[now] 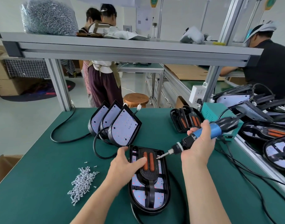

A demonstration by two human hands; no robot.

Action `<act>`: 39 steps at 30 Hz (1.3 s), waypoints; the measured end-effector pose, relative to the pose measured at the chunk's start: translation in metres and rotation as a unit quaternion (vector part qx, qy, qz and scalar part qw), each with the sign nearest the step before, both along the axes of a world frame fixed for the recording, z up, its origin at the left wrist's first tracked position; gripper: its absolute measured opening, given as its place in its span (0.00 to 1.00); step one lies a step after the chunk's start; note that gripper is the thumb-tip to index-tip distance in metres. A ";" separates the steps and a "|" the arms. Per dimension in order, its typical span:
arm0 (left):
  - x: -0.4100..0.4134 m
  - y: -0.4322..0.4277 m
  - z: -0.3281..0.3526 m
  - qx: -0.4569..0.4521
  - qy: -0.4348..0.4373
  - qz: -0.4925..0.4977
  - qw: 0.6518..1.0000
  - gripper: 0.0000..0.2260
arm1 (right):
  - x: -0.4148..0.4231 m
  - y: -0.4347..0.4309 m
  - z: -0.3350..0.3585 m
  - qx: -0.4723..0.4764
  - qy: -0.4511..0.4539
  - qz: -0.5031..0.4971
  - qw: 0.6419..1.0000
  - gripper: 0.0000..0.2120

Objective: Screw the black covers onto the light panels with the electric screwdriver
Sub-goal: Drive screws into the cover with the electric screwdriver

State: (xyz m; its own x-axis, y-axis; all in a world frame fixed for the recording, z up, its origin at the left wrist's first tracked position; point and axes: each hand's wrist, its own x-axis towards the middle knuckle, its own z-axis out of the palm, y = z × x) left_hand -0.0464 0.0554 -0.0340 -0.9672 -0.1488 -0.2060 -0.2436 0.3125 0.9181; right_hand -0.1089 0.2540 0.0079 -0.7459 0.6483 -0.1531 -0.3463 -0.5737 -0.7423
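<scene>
A light panel (pixel 166 188) with a black cover (pixel 148 177) and two orange strips lies flat on the green table (pixel 41 175) in front of me. My left hand (pixel 125 165) rests on its left edge, fingers straight across the cover. My right hand (pixel 198 143) grips the blue and black electric screwdriver (pixel 203 135), tilted down to the left. Its bit tip, carrying a screw, touches the cover's upper right side. A pile of loose silver screws (pixel 82 183) lies to the left.
Three uncovered panels (pixel 120 126) stand on edge behind the work. Black covers (pixel 185 120) are stacked at back right beside a teal box (pixel 211 112). More panels (pixel 277 149) and cables crowd the right side. Several people work beyond the bench frame.
</scene>
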 end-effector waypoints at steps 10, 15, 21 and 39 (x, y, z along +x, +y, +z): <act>-0.006 0.000 -0.007 0.162 0.016 -0.023 0.986 0.13 | -0.027 -0.011 0.033 0.206 0.111 -0.012 0.972 0.10; -0.008 -0.001 -0.010 0.172 0.020 -0.033 0.984 0.15 | -0.034 -0.025 0.017 0.259 0.127 0.036 0.957 0.11; -0.012 -0.002 -0.017 0.170 0.028 -0.032 0.985 0.15 | -0.039 -0.028 0.011 0.267 0.125 0.052 0.954 0.14; -0.015 -0.006 -0.025 0.184 0.033 -0.042 0.981 0.16 | -0.040 -0.036 0.008 0.312 0.136 0.069 0.938 0.09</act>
